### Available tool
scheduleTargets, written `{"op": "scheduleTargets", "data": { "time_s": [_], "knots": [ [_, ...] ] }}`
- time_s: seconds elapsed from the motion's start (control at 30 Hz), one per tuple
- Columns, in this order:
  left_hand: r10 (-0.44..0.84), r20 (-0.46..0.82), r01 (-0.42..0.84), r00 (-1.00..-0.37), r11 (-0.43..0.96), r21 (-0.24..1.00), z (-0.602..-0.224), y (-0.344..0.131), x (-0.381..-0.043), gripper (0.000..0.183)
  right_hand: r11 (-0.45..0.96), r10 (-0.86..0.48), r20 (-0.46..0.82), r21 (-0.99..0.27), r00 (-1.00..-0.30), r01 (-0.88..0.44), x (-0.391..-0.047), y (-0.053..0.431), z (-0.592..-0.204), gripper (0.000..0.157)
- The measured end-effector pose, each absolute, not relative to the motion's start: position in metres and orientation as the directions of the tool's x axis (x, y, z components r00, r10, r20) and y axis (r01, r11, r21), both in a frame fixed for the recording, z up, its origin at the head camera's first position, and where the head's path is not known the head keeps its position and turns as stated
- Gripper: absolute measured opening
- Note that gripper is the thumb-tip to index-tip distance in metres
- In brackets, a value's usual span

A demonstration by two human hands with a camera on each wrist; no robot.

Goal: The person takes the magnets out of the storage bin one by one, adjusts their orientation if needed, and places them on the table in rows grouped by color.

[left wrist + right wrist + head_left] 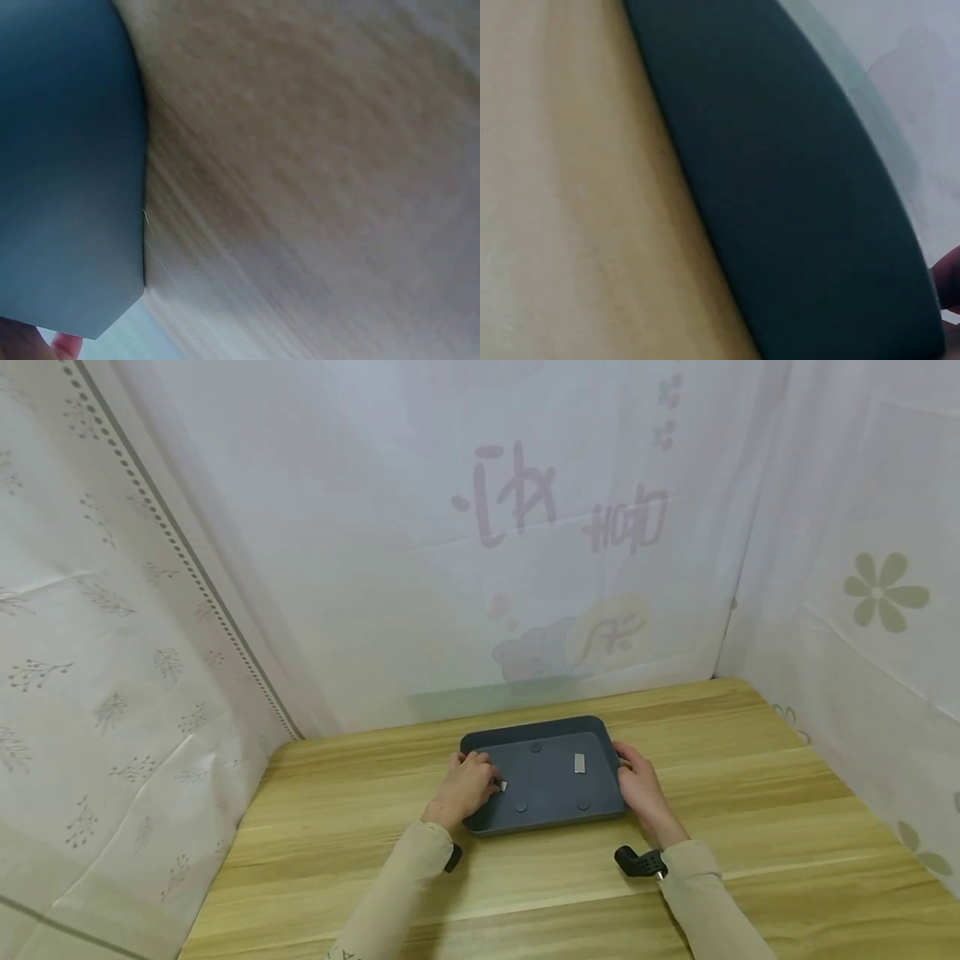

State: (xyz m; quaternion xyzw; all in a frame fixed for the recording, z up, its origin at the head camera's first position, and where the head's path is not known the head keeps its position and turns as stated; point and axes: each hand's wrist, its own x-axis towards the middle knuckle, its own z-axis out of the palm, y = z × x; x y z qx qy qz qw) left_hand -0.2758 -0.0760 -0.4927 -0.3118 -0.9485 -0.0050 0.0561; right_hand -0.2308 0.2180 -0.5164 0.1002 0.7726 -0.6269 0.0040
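At left hand's (467, 783) fingertips (493, 788), silvery piece (503, 786)

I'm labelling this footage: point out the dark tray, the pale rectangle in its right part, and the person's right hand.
Dark tray (553, 782): head view, bare middle of its floor.
Pale rectangle (579, 763): head view, centre of its upper face.
Right hand (640, 782): head view, middle of its visible part.

Soft, even light overall; a faint shadow on the bench (322, 835) beside the left sleeve (393, 889); wrist views blurry.
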Motion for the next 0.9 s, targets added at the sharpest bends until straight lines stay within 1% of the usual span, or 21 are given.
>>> {"op": "scheduleTargets", "data": {
  "time_s": [0.13, 0.23, 0.47, 0.67, 0.8, 0.9],
  "knots": [
    [0.581, 0.096, 0.584, -0.808, 0.812, 0.0, -0.491, -0.075, -0.276, 0.011, 0.166, 0.149, -0.154, -0.97, -0.977, 0.178, -0.232, 0.224, -0.514, 0.054],
    [0.571, 0.078, 0.574, -0.817, 0.819, 0.017, -0.491, -0.074, -0.277, 0.01, 0.122, 0.124, -0.183, -0.973, -0.975, 0.198, -0.234, 0.232, -0.512, 0.054],
    [0.561, 0.065, 0.564, -0.825, 0.825, 0.038, -0.49, -0.072, -0.278, 0.004, 0.02, -0.059, -0.239, -0.971, -0.969, 0.238, -0.238, 0.25, -0.51, 0.056],
    [0.565, 0.059, 0.568, -0.823, 0.823, 0.033, -0.489, -0.072, -0.279, 0.006, 0.007, -0.168, -0.284, -0.958, -0.944, 0.286, -0.237, 0.26, -0.506, 0.056],
    [0.569, 0.053, 0.571, -0.821, 0.82, 0.032, -0.492, -0.072, -0.281, 0.003, 0.005, -0.2, -0.292, -0.955, -0.935, 0.297, -0.236, 0.263, -0.505, 0.057],
    [0.559, 0.014, 0.559, -0.829, 0.829, 0.033, -0.488, -0.071, -0.28, 0.004, 0.01, -0.208, -0.298, -0.953, -0.932, 0.303, -0.236, 0.263, -0.504, 0.057]
  ]
}}
